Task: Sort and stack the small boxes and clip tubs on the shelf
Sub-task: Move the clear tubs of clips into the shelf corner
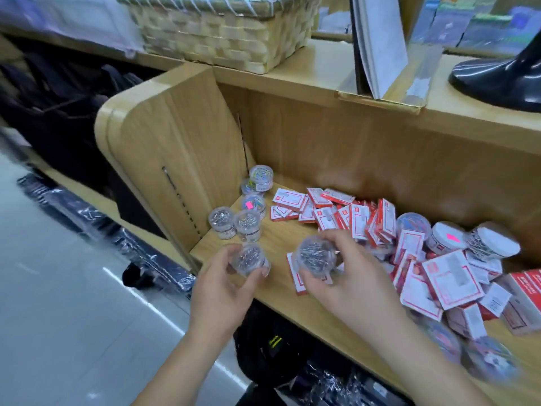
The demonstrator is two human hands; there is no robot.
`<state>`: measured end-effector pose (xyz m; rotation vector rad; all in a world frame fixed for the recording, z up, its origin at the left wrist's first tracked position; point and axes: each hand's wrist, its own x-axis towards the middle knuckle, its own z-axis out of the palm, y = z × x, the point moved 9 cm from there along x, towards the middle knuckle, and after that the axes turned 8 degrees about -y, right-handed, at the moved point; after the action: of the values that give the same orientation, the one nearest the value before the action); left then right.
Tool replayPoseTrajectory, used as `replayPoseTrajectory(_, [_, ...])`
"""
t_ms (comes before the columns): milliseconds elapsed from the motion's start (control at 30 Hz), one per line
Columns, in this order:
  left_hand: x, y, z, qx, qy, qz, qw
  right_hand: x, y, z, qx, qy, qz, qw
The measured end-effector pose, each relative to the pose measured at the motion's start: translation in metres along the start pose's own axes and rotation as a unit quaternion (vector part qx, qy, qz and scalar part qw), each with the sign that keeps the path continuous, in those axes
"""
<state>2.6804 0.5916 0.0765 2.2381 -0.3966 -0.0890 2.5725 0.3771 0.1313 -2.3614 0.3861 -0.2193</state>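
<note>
The wood-grain shelf point(278, 235) looks smooth, so I expect things to slide on it. The small boxes point(383, 219), stiff red-and-white card, lie heaped toward its right edge; I judge them light. Clear round clip tubs point(248, 222) stand along its left edge. Near the front edge my left hand point(231, 276) grips one silver-clip tub point(249, 259) and my right hand point(345, 273) a second tub point(316, 256), both by their slick plastic sides.

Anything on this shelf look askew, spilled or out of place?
Yes. The small boxes lie in a jumbled heap across the shelf, tilted and overlapping, with tipped clip tubs mixed in. Only the tubs in the left corner stand neatly upright. Nothing looks damaged or spilled open.
</note>
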Motion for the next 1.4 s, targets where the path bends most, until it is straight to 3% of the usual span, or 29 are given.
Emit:
replayPoseTrajectory(300, [0.044, -0.053, -0.032, 0.102, -0.009, 0.049, 0.994, 0.057, -0.036, 0.136, 0.009, -0.064, 0.006, 0.998])
replayPoseTrajectory(633, [0.08, -0.051, -0.03, 0.2, -0.04, 0.143, 0.969, 0.098, -0.037, 0.158, 0.014, -0.03, 0.057, 0.998])
replayPoseTrajectory(733, [0.081, -0.046, -0.031, 0.191, -0.068, 0.156, 0.967, 0.092, -0.034, 0.145, 0.041, -0.026, 0.072, 0.996])
replayPoseTrajectory(867, [0.063, -0.007, -0.037, 0.143, -0.016, 0.218, 0.965, 0.063, -0.009, 0.092, 0.038, 0.013, 0.1, 0.994])
replayPoseTrajectory(1033, [0.032, 0.071, 0.054, 0.055, -0.178, 0.282, 0.941, 0.008, 0.034, 0.02, 0.003, 0.095, 0.143, 0.985])
replayPoseTrajectory(1233, [0.032, 0.106, 0.156, 0.241, -0.251, 0.265, 0.899, -0.038, 0.074, -0.014, 0.015, 0.134, 0.163, 0.977])
replayPoseTrajectory(1400, [0.031, 0.104, 0.166, 0.235, -0.203, 0.278, 0.909, -0.041, 0.085, -0.018, 0.057, 0.15, 0.178, 0.971])
